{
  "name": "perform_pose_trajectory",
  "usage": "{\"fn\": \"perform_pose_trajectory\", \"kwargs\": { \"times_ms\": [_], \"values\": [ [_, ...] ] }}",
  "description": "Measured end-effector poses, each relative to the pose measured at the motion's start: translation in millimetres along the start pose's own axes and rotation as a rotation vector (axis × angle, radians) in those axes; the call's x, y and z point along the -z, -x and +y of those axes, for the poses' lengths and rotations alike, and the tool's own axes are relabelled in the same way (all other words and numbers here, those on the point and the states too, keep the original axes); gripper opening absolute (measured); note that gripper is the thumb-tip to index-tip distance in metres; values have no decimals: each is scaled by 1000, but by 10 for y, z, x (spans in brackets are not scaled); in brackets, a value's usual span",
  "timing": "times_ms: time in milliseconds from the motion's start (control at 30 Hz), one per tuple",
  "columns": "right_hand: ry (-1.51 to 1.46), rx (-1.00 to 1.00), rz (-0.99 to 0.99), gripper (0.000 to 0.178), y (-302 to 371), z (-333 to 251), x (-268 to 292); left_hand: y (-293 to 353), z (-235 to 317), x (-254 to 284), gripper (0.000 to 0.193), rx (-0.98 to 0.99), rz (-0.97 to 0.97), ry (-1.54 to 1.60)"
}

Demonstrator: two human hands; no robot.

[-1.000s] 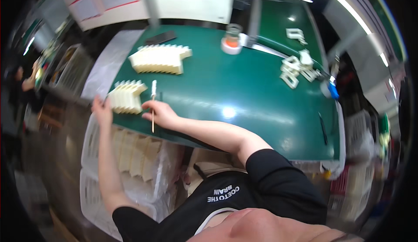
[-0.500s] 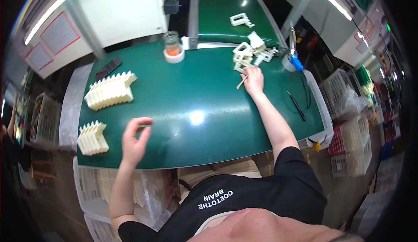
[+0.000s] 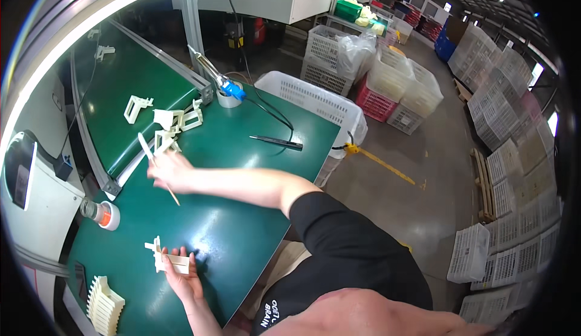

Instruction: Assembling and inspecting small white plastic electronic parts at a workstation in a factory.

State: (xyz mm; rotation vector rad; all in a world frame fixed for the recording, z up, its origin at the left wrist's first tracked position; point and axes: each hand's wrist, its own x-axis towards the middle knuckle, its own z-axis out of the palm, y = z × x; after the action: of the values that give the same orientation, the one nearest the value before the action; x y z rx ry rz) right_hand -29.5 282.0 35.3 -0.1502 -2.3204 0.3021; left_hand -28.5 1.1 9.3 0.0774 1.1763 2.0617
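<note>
Head view: left hand (image 3: 184,278) has its grip closed on a cream plastic bracket part (image 3: 166,258), held just above the green matte surface (image 3: 242,227). Right hand (image 3: 169,171) clenched around a thin pale stick tool (image 3: 156,165), one end poking out each side of the grip. Just beyond that grip sits a cluster of cream plastic frame parts (image 3: 172,124). Stack of ribbed cream parts (image 3: 104,303) near the left grip.
</note>
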Motion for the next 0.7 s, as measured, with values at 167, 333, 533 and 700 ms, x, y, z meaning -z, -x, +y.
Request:
{"fn": "perform_pose_trajectory", "kwargs": {
  "times_ms": [167,333,533,700],
  "values": [
    [769,3,-392,45,-188,976,-160,-102,-99,-14,50,19,-122,-69],
    [596,129,-305,11,-250,618,-269,-121,-114,214,46,-148,-2,-111],
    [-553,-539,-307,24,389,-179,555,2,-34,-159,41,-44,-178,-31],
    [-930,-558,-56,21,888,-994,543,72,17,-205,40,99,-146,90]
  ]
}}
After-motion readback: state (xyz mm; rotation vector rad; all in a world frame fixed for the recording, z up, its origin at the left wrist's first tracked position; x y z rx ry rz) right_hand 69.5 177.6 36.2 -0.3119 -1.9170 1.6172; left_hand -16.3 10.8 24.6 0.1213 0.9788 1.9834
